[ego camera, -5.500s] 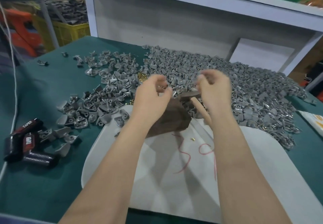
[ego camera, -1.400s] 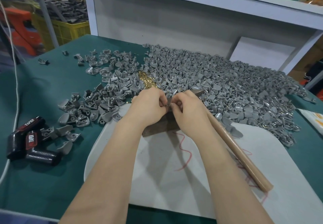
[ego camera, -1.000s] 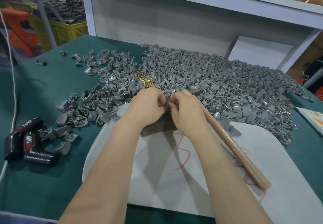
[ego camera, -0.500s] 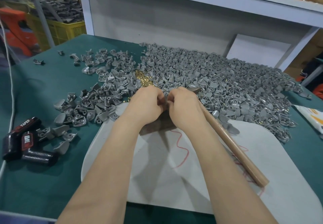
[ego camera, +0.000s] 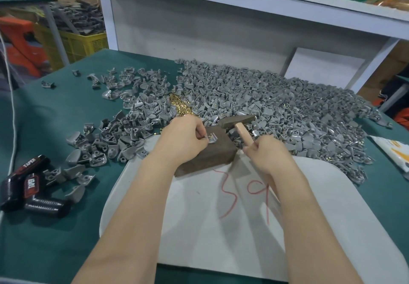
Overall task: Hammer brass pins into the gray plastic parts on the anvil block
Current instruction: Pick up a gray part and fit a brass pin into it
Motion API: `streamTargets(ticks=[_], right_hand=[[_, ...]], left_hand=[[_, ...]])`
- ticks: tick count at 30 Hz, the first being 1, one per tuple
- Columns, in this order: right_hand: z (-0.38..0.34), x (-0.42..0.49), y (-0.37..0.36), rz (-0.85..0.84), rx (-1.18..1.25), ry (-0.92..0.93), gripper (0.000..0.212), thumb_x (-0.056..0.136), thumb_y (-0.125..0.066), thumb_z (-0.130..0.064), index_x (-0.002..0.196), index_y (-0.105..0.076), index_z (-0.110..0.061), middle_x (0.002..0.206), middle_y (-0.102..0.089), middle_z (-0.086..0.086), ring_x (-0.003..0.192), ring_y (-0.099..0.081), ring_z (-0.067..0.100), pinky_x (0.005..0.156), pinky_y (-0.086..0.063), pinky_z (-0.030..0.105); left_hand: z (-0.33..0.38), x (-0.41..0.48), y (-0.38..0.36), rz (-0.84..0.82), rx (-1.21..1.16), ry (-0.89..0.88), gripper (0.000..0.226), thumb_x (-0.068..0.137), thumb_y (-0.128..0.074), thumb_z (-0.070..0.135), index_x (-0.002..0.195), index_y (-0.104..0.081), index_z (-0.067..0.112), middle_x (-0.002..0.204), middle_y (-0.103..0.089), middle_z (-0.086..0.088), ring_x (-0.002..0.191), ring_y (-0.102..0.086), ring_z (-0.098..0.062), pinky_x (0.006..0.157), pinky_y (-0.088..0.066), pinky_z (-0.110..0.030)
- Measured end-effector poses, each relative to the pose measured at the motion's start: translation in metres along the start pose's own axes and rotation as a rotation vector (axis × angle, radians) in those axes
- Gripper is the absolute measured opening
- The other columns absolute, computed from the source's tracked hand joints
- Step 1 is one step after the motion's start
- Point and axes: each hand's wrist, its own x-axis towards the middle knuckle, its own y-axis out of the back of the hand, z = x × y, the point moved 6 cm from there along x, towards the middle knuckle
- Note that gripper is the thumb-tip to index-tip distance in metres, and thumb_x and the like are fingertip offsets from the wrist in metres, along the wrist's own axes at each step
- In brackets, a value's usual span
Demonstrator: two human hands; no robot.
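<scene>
White mat (ego camera: 199, 228) with red scribbles lies nearest, on the green table (ego camera: 55, 228). At its far edge stands the dark block (ego camera: 208, 155). The left hand (ego camera: 183, 137) rests on the top of the block and pinches one gray part (ego camera: 212, 138) against it with thumb and fingertips. The right hand (ego camera: 265, 150), just beside the block, is clenched round the wooden handle of the hammer (ego camera: 238, 121). The hammer's head hangs a little beyond and above the part and does not touch it. (Whether a pin already sits in the part I cannot tell; it is too small to see.)

I judge that the step in hand is the strike itself: the part is placed and the hammer is up. The next move calls for a short, straight blow onto the pin, with the left fingertips kept aside from the head and the part held flat, so that the pin does not bend.

Behind the left hand lies a small pile of pins (ego camera: 179, 106). Beyond it a wide heap (ego camera: 287, 106) of gray parts reaches to the white shelf (ego camera: 221, 29).
</scene>
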Motion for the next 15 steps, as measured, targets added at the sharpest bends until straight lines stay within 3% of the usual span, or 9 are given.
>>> streamTargets(ticks=[3,6,7,10,12,15], right_hand=[[0.003,0.001,0.001,0.015,0.254,0.011,0.027,0.092,-0.057,-0.032,0.073,-0.05,-0.014,0.069,-0.064,0.004,0.059,-0.066,0.019,0.06,-0.05,0.032],[0.003,-0.007,0.01,0.032,0.51,0.074,0.012,0.09,-0.059,-0.023,0.083,-0.051,-0.015,0.068,-0.064,0.006,0.046,-0.064,0.015,0.055,-0.055,0.035],[0.002,-0.01,0.015,0.058,0.523,0.12,0.008,0.09,-0.059,-0.022,0.092,-0.054,-0.017,0.071,-0.064,0.004,0.048,-0.062,0.015,0.053,-0.051,0.032],[-0.01,-0.025,0.033,0.186,0.382,0.303,0.04,0.09,-0.058,-0.023,0.129,-0.052,-0.03,0.095,-0.066,-0.004,0.077,-0.06,0.019,0.07,-0.039,0.021],[-0.016,-0.039,0.043,0.293,0.363,0.371,0.046,0.092,-0.056,-0.025,0.136,-0.047,-0.035,0.11,-0.067,-0.005,0.094,-0.061,0.018,0.071,-0.033,0.015],[-0.024,-0.065,0.05,0.423,0.385,0.464,0.046,0.095,-0.052,-0.025,0.137,-0.044,-0.041,0.107,-0.065,-0.015,0.082,-0.062,0.01,0.069,-0.042,0.019]], left_hand=[[0.0,0.0,0.0,-0.004,0.024,0.004,0.004,0.085,-0.068,0.021,0.083,-0.065,0.02,0.074,-0.057,0.012,0.089,-0.06,-0.018,0.086,-0.052,-0.038],[0.0,0.0,0.0,0.002,0.036,0.009,0.006,0.085,-0.067,0.021,0.082,-0.062,0.021,0.074,-0.056,0.012,0.088,-0.06,-0.018,0.086,-0.052,-0.039],[-0.001,0.0,0.0,0.007,0.033,0.011,0.007,0.085,-0.067,0.021,0.081,-0.061,0.022,0.073,-0.055,0.013,0.087,-0.06,-0.018,0.085,-0.052,-0.038],[-0.002,0.001,0.0,0.023,0.017,0.013,0.01,0.084,-0.067,0.02,0.078,-0.059,0.022,0.071,-0.055,0.013,0.085,-0.06,-0.019,0.083,-0.052,-0.038],[-0.001,0.0,0.001,0.033,0.016,0.01,0.011,0.083,-0.067,0.019,0.076,-0.059,0.022,0.069,-0.054,0.012,0.086,-0.061,-0.021,0.083,-0.052,-0.039],[-0.002,0.0,0.002,0.051,0.002,0.013,0.015,0.083,-0.069,0.017,0.07,-0.061,0.021,0.063,-0.052,0.013,0.085,-0.062,-0.025,0.08,-0.053,-0.038]])
